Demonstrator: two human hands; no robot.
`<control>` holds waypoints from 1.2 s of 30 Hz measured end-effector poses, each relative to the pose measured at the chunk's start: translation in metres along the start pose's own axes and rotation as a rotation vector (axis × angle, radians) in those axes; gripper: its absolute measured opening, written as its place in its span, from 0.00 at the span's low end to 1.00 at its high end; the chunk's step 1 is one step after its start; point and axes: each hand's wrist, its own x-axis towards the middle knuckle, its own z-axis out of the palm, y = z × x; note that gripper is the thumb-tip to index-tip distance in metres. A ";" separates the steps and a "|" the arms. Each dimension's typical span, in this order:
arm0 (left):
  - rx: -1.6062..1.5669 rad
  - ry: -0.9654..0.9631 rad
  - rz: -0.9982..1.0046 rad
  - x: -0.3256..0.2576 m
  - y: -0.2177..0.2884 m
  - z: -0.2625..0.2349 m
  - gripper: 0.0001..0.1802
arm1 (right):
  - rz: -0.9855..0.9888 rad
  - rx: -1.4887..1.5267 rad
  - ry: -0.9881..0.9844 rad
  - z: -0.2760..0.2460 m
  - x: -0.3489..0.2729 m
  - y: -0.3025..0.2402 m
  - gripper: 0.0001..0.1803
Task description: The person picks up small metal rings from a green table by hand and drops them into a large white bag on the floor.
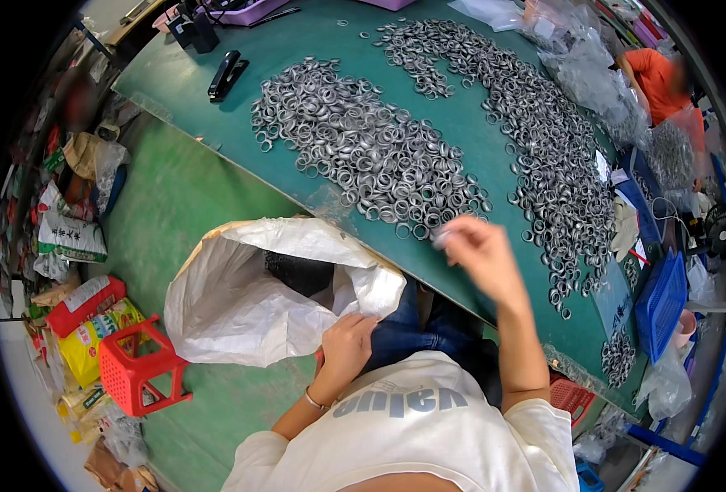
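From the head view, your right hand (482,254) is raised over the near edge of the green table (215,123), its fingers drawn together on something small and blurred at the fingertips (443,238); it looks like one of the metal rings, but the blur keeps you from telling for sure. That hand sits just beside the near end of the big heap of metal rings (371,148), which spreads across the tabletop, with a second curved band of rings (543,139) running further right and well apart from your fingers. Your left hand (345,348) is down by your lap, fingers closed on the rim of the white woven sack (248,303), which stands open beside the table edge and below your right hand. A black stapler (226,75) lies on the far left of the table. On the floor to your left stands a red plastic stool (137,365), near some printed bags. A blue basket (661,299) sits at the right end.
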 end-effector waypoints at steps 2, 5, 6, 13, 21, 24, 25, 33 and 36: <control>0.007 0.004 0.002 0.000 -0.001 0.000 0.08 | -0.003 -0.131 -0.209 0.039 -0.002 0.001 0.04; 0.031 -0.022 -0.001 0.001 0.000 -0.001 0.08 | -0.157 -0.289 -0.296 0.095 -0.001 0.028 0.07; 0.026 -0.010 0.007 0.000 -0.001 0.000 0.08 | -0.166 -0.349 -0.319 0.108 -0.003 0.036 0.08; 0.014 -0.011 0.018 -0.003 -0.001 0.001 0.11 | -0.156 -0.311 -0.251 0.063 -0.011 0.013 0.10; 0.023 -0.033 0.024 0.000 0.001 0.002 0.12 | -0.306 -1.026 0.146 -0.048 -0.018 0.020 0.09; 0.025 -0.022 0.031 0.001 0.002 0.002 0.12 | -0.395 -1.130 0.114 -0.048 -0.014 0.029 0.07; 0.028 -0.023 0.030 0.001 0.003 0.002 0.11 | -0.411 -1.141 0.109 -0.049 -0.013 0.030 0.08; 0.023 -0.015 0.011 0.000 0.004 0.001 0.09 | -0.249 -0.527 0.213 -0.054 -0.018 0.045 0.05; 0.029 -0.010 0.013 0.000 0.005 0.002 0.09 | 0.022 0.100 0.179 -0.040 -0.028 0.035 0.05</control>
